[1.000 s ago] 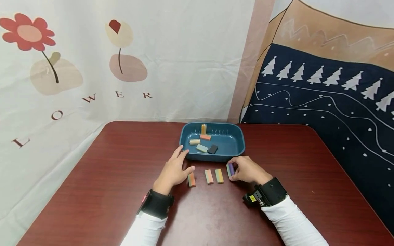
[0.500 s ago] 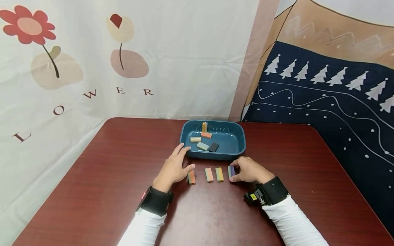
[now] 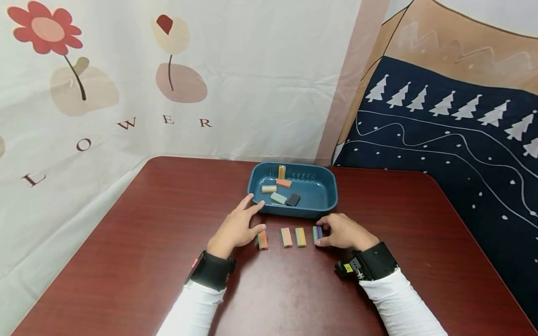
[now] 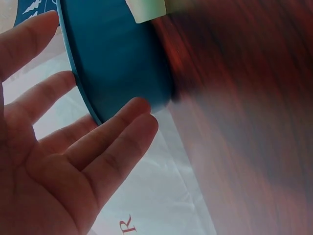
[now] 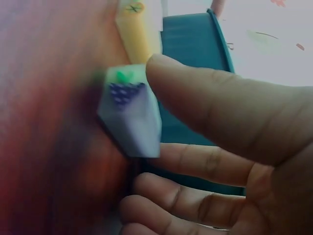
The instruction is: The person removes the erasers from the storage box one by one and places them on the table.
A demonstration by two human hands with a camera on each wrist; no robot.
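In the head view, my right hand [image 3: 346,232] pinches a small purple and green eraser [image 3: 317,234] between thumb and fingers, at the right end of a row on the table. Its end bears a grape picture in the right wrist view. Left of it lie a yellow and green eraser [image 3: 300,237], a pink and green eraser [image 3: 286,237] and an orange and green eraser [image 3: 262,240]. My left hand [image 3: 235,229] spreads its fingers, with fingertips at the rim of a blue tray [image 3: 332,191]; its thumb is near the orange eraser.
Inside the tray lie several more small blocks, among them a black one [image 3: 293,199], a pale green one [image 3: 279,198] and an orange one [image 3: 283,183]. The tray stands at the far edge of the dark red table [image 3: 176,200], before a printed cloth [image 3: 260,93].
The purple eraser has shifted slightly toward me and straightened into line with the row, still in my right hand. My left hand stays at the tray. The head view has tilted slightly.
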